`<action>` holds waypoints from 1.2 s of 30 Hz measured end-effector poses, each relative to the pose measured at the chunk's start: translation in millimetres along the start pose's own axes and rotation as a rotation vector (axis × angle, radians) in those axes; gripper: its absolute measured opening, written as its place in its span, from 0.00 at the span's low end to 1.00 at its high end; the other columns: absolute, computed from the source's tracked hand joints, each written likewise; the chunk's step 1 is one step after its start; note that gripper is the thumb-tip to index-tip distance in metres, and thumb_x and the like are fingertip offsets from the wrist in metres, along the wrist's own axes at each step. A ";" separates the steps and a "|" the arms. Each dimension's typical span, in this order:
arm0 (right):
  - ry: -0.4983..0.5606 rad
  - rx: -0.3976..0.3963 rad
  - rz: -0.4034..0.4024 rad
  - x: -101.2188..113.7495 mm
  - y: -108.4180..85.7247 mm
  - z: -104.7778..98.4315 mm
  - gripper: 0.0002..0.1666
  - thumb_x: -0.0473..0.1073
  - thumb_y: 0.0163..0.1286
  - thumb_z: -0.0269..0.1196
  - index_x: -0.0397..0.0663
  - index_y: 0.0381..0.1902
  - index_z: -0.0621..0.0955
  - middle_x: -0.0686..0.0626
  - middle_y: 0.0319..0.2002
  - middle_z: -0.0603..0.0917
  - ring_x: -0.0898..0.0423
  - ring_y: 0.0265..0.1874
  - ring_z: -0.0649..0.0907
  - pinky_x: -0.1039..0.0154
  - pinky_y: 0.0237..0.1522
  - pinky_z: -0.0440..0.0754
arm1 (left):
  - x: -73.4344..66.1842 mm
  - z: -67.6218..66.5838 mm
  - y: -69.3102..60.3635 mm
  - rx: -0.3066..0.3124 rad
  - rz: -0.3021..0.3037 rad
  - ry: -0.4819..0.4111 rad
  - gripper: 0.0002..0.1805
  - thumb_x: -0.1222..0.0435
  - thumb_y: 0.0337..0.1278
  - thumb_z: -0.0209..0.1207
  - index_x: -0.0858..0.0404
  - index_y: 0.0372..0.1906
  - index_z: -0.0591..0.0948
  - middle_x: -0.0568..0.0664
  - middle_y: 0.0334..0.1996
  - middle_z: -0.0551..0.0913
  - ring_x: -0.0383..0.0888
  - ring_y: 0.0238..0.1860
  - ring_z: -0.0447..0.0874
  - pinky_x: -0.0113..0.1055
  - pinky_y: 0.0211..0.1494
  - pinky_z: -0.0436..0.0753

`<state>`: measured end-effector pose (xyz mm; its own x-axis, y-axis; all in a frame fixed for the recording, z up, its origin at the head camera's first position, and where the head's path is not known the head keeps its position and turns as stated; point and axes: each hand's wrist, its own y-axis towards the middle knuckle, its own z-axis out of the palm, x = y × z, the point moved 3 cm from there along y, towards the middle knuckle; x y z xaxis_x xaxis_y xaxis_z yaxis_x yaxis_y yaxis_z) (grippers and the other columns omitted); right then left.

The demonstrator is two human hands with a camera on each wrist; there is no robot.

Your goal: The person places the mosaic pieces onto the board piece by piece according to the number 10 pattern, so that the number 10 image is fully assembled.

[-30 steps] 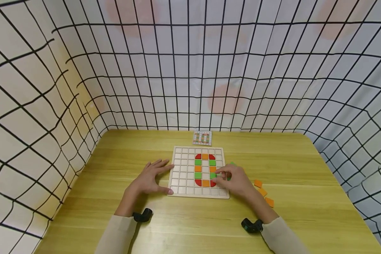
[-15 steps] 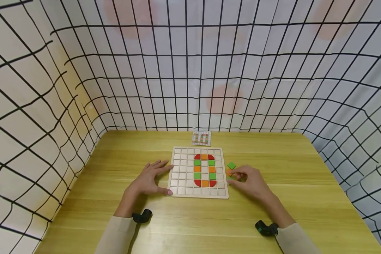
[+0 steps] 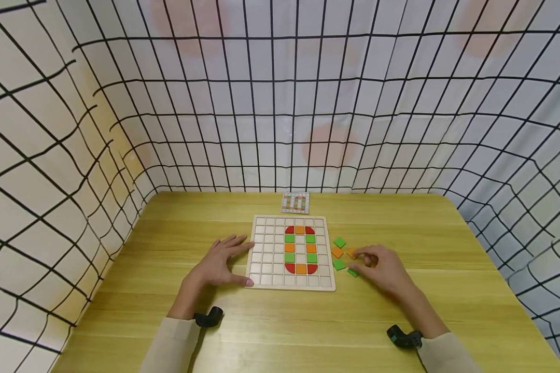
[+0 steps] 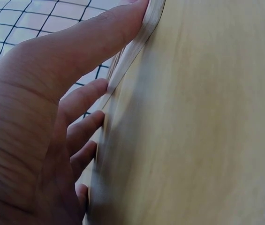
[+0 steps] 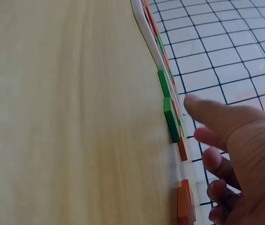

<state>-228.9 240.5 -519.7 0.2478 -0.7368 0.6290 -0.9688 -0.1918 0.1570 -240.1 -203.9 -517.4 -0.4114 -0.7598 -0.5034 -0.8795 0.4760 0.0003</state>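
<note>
The pale gridded board bears a ring of red, orange and green pieces on its right half. My left hand is spread at its left side, thumb and index fingertip touching the edge; the left wrist view also shows this hand against the rim. To the right of the board, my right hand hovers over loose tiles, its fingertips by an orange tile and a green tile. In the right wrist view, nothing shows between the thumb and fingers of this hand.
A small patterned card lies behind the board. Between the board and my right hand are two green tiles and an orange tile. Black netting surrounds the wooden table at the back and sides.
My right hand has moved right, off the board's green piece and past the loose tiles beside it, uncovering them. The left hand stays at the board's left edge.
</note>
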 end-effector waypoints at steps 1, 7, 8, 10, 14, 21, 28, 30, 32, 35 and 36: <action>-0.004 -0.013 0.004 -1.0 1.0 -0.8 0.21 0.58 0.63 0.75 0.52 0.46 0.90 0.55 0.27 0.77 0.55 0.32 0.73 0.61 0.37 0.71 | 0.0 -0.1 0.0 0.000 -0.001 -0.001 0.55 0.34 0.38 0.75 0.44 0.77 0.69 0.51 0.81 0.60 0.60 0.83 0.50 0.69 0.81 0.44; -0.036 -0.042 0.053 -6.3 6.7 -2.9 0.25 0.60 0.65 0.73 0.48 0.49 0.89 0.54 0.25 0.76 0.56 0.28 0.71 0.61 0.37 0.69 | 0.3 -0.4 -1.1 0.001 -0.007 -0.001 0.55 0.34 0.38 0.75 0.44 0.77 0.70 0.51 0.81 0.60 0.61 0.83 0.50 0.69 0.81 0.44; -0.042 -0.041 0.062 -7.0 7.7 -3.2 0.26 0.61 0.65 0.72 0.48 0.50 0.89 0.54 0.25 0.76 0.57 0.26 0.70 0.62 0.35 0.68 | 0.2 -0.3 -1.3 0.001 -0.008 -0.003 0.55 0.34 0.38 0.75 0.44 0.77 0.70 0.51 0.81 0.60 0.61 0.83 0.50 0.69 0.81 0.44; -0.049 -0.038 0.074 -7.6 9.6 -3.6 0.27 0.61 0.64 0.73 0.47 0.51 0.89 0.53 0.25 0.76 0.57 0.23 0.69 0.63 0.33 0.68 | -0.1 -0.1 -1.3 0.001 -0.008 -0.006 0.55 0.34 0.38 0.75 0.44 0.77 0.70 0.51 0.81 0.60 0.61 0.83 0.50 0.69 0.81 0.44; -0.055 -0.021 0.076 -8.0 12.2 -3.4 0.26 0.59 0.64 0.74 0.47 0.49 0.89 0.53 0.25 0.77 0.57 0.23 0.70 0.64 0.31 0.68 | -0.6 0.4 -1.5 0.004 -0.013 -0.009 0.55 0.33 0.38 0.74 0.44 0.77 0.70 0.51 0.81 0.61 0.61 0.83 0.51 0.70 0.81 0.44; -0.051 0.006 0.079 -10.0 14.0 -3.3 0.23 0.56 0.65 0.74 0.46 0.49 0.89 0.54 0.26 0.79 0.56 0.26 0.73 0.64 0.33 0.72 | -2.3 -1.2 -2.2 0.002 -0.016 -0.008 0.55 0.33 0.38 0.75 0.44 0.77 0.70 0.51 0.81 0.60 0.61 0.83 0.51 0.70 0.81 0.44; -0.021 0.025 0.089 -11.3 15.2 -2.3 0.22 0.54 0.65 0.74 0.45 0.49 0.89 0.53 0.27 0.80 0.56 0.26 0.74 0.64 0.33 0.73 | -2.6 -2.4 -2.4 0.004 -0.015 -0.009 0.55 0.34 0.37 0.75 0.44 0.77 0.70 0.51 0.81 0.61 0.61 0.83 0.51 0.70 0.81 0.44; -0.017 0.028 0.090 -11.1 15.4 -2.5 0.21 0.53 0.66 0.73 0.45 0.49 0.88 0.53 0.28 0.80 0.56 0.26 0.74 0.64 0.33 0.73 | -2.6 -2.4 -2.4 0.007 -0.015 -0.005 0.56 0.34 0.37 0.75 0.44 0.77 0.70 0.51 0.81 0.60 0.61 0.83 0.51 0.69 0.81 0.44; -0.013 0.032 0.087 -10.7 16.1 -2.9 0.20 0.51 0.67 0.73 0.45 0.50 0.88 0.52 0.29 0.79 0.56 0.28 0.73 0.64 0.33 0.72 | -3.0 -2.4 -1.9 0.010 -0.015 -0.002 0.56 0.33 0.38 0.75 0.44 0.77 0.70 0.51 0.81 0.60 0.61 0.83 0.51 0.70 0.81 0.44; 0.002 0.036 0.067 -7.5 18.4 -2.7 0.20 0.50 0.69 0.72 0.45 0.53 0.87 0.52 0.31 0.79 0.55 0.29 0.73 0.64 0.33 0.71 | -4.2 -2.9 -1.0 0.010 -0.013 0.004 0.56 0.33 0.38 0.74 0.44 0.77 0.70 0.51 0.81 0.60 0.61 0.83 0.51 0.70 0.81 0.45; 0.009 0.035 0.057 -6.2 19.6 -2.1 0.20 0.51 0.69 0.71 0.45 0.53 0.87 0.52 0.31 0.79 0.56 0.30 0.73 0.65 0.33 0.71 | -4.6 -3.2 -0.5 0.010 -0.012 0.005 0.56 0.33 0.38 0.74 0.44 0.77 0.70 0.51 0.81 0.60 0.61 0.83 0.51 0.69 0.81 0.45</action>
<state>-249.4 242.6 -518.9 0.1918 -0.7417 0.6427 -0.9806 -0.1724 0.0936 -238.5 -202.0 -512.3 -0.4021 -0.7679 -0.4986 -0.8819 0.4712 -0.0145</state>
